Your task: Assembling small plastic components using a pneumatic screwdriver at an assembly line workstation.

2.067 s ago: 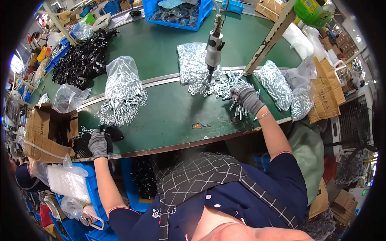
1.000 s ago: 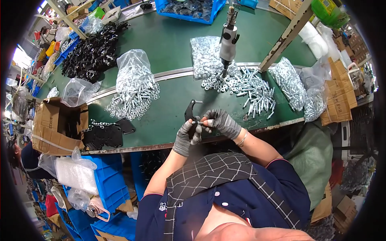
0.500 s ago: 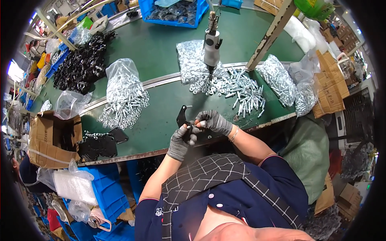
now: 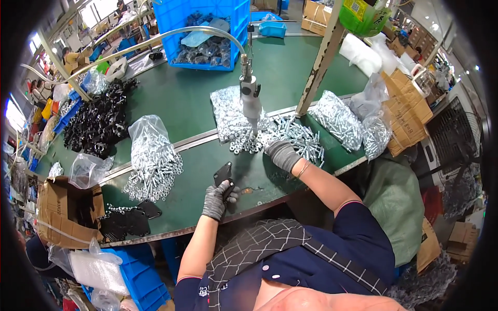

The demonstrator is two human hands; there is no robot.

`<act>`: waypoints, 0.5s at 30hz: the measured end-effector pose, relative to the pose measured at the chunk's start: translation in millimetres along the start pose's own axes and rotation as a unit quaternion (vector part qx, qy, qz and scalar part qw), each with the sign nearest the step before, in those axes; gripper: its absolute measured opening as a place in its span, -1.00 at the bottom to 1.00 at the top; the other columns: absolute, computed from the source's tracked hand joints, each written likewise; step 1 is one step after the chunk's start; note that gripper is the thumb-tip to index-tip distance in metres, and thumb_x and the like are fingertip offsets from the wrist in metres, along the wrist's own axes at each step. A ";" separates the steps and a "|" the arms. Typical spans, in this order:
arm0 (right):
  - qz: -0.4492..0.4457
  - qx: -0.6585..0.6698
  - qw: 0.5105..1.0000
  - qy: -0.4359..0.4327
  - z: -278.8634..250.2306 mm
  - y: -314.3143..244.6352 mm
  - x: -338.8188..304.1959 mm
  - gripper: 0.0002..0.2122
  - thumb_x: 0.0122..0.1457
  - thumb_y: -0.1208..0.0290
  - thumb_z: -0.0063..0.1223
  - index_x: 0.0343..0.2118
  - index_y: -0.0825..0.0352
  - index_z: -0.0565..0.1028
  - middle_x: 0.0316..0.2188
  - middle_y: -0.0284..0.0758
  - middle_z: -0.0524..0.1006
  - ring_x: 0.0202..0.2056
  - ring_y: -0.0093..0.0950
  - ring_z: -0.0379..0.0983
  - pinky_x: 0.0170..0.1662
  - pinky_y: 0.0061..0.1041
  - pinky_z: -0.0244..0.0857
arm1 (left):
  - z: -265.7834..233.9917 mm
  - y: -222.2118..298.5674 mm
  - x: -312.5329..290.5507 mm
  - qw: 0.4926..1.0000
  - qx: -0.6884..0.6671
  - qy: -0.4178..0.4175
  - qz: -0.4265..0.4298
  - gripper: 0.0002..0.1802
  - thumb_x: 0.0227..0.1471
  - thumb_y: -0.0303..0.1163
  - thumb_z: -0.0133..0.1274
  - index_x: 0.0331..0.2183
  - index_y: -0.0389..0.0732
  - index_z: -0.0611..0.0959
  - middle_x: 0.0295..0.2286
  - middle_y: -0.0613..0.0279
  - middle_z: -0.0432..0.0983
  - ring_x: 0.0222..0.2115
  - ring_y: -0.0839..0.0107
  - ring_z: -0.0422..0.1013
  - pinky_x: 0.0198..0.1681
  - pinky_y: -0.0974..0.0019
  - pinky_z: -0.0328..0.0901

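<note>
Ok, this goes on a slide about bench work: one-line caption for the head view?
Grey-gloved left hand holds a flat black metal plate while the gloved right hand reaches into loose silver bolts.

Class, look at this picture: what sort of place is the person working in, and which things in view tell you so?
Most likely a factory assembly bench: a hanging power screwdriver, heaps of loose screws and stacked black metal plates on a green worktable.

Green workbench (image 4: 181, 103), blue crates (image 4: 207, 20), bright windows (image 4: 98, 8)
</note>
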State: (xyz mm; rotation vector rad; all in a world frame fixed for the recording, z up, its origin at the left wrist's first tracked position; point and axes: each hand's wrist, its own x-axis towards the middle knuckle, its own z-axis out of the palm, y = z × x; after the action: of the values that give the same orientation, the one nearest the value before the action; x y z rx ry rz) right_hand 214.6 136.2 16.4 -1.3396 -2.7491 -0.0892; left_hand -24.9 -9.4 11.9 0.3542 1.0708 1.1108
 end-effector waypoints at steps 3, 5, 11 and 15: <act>-0.015 0.008 1.000 -0.016 -6.1 -0.3 4.5 -0.84 -0.01 0.48 -0.13 -0.38 0.31 0.48 -0.53 -0.12 0.50 -0.44 -0.22 0.48 -0.42 -0.28 0.34 | 1.7 -1.5 -2.8 1.000 -0.016 -0.006 -0.001 -0.75 -0.01 -0.32 0.05 -0.41 -0.36 0.51 -0.53 -0.01 0.51 -0.65 0.36 0.41 -0.66 0.45 0.30; -0.024 0.000 0.998 -0.054 -13.0 -4.2 8.4 -0.85 -0.01 0.47 -0.11 -0.37 0.32 0.48 -0.52 -0.12 0.50 -0.43 -0.22 0.48 -0.42 -0.28 0.34 | -1.1 -5.1 1.1 1.000 -0.005 -0.003 0.021 -0.78 0.00 -0.33 0.04 -0.41 -0.33 0.50 -0.54 0.01 0.49 -0.67 0.39 0.38 -0.68 0.46 0.28; -0.083 0.481 0.871 -0.055 -31.7 -67.2 -12.0 -0.87 -0.02 0.44 -0.08 -0.40 0.31 0.47 -0.46 -0.16 0.50 -0.42 -0.22 0.46 -0.42 -0.38 0.34 | 5.7 -22.7 25.6 0.998 -0.049 -0.043 -0.018 -0.76 0.01 -0.30 0.04 -0.35 -0.30 0.52 -0.51 0.07 0.50 -0.62 0.41 0.40 -0.61 0.43 0.33; -0.216 0.249 0.944 0.023 -45.2 -82.1 -11.7 -0.89 -0.01 0.44 -0.10 -0.45 0.30 0.46 -0.49 -0.21 0.47 -0.45 -0.25 0.45 -0.45 -0.38 0.33 | 7.7 -32.7 36.5 0.999 -0.010 0.037 0.025 -0.77 0.05 -0.26 -0.02 -0.35 -0.23 0.52 -0.58 0.19 0.47 -0.68 0.45 0.33 -0.69 0.47 0.19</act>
State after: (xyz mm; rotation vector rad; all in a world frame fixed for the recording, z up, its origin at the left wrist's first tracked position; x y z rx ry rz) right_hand 159.3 72.6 58.9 -0.5946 -2.7055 0.5039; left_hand 0.9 9.0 -26.2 0.3281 1.1215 1.1870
